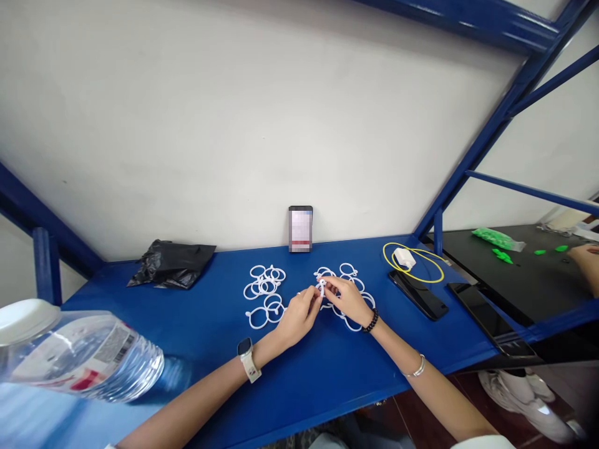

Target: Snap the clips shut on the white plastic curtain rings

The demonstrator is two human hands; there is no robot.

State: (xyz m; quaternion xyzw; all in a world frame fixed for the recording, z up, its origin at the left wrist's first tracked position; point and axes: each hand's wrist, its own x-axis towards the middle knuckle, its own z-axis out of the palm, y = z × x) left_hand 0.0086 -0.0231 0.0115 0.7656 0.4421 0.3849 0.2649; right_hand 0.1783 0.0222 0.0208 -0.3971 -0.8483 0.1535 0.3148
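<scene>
Between my two hands, over the middle of the blue table, is a white plastic ring (322, 288) with a small knob at its top. My left hand (299, 313) pinches it from the left, fingers closed. From the other side my right hand (349, 300) grips it near the knob, partly covering it. Several similar white rings (258, 318) lie in a loose cluster left of my hands. Another group of white rings (349, 269) is spread behind and under my right hand, partly hidden by it.
A phone (300, 229) leans against the wall. Left are a black plastic bag (175, 265) and a large water bottle (88, 355). On the right lie a white charger (404, 257) with yellow cable, a black phone (418, 295) and a tablet-like device (486, 318). Another person's hand (587, 259) shows far right.
</scene>
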